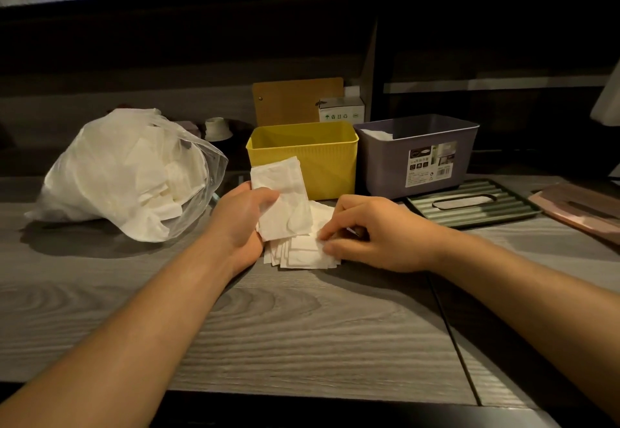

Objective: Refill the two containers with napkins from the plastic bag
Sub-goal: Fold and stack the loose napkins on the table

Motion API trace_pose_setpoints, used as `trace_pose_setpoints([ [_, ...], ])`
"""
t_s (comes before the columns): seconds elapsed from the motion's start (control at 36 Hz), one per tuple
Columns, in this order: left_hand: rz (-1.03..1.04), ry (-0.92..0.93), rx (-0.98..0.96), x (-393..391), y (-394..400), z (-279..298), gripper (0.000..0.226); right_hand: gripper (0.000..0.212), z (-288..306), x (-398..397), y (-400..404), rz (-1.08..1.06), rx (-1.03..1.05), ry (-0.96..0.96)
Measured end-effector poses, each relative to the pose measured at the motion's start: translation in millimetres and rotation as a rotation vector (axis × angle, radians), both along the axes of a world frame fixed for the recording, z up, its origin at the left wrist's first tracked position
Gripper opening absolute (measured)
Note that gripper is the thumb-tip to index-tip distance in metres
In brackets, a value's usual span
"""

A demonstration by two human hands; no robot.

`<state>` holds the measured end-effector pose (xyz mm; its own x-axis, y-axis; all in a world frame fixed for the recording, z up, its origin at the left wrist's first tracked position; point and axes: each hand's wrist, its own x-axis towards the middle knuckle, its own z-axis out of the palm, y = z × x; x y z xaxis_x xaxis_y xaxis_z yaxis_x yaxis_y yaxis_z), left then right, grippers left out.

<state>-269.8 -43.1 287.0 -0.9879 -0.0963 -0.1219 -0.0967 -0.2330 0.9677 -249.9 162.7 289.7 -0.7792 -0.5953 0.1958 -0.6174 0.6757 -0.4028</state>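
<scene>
A clear plastic bag (127, 176) stuffed with white napkins lies on the left of the grey wooden counter. A yellow container (322, 156) stands at the middle with its inside hidden. Beside it on the right, a purple container (419, 156) shows white napkins at its back left corner. In front of the yellow container, my left hand (241, 223) holds an upright bunch of napkins (285, 199), thumb across its face. My right hand (372, 233) pinches the edge of a fanned stack of napkins (302, 253) lying on the counter.
A green ribbed lid with a slot (469, 203) lies right of the purple container, and a pink lid (577, 209) lies farther right. Behind the containers stand a brown board (295, 99) and a small white box (342, 109). A small white cup (216, 127) sits behind the bag.
</scene>
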Motion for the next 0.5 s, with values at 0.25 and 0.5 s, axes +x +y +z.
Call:
trace_pose_setpoints([
  [0.25,-0.003,0.0,0.004,0.9,0.6,0.9,0.031,0.031,-1.6,5.0,-9.4,0.035,0.128,0.253],
  [0.5,0.004,0.003,0.02,0.9,-0.1,0.3,0.034,0.017,-5.4,0.6,-6.0,-0.043,-0.126,0.18],
])
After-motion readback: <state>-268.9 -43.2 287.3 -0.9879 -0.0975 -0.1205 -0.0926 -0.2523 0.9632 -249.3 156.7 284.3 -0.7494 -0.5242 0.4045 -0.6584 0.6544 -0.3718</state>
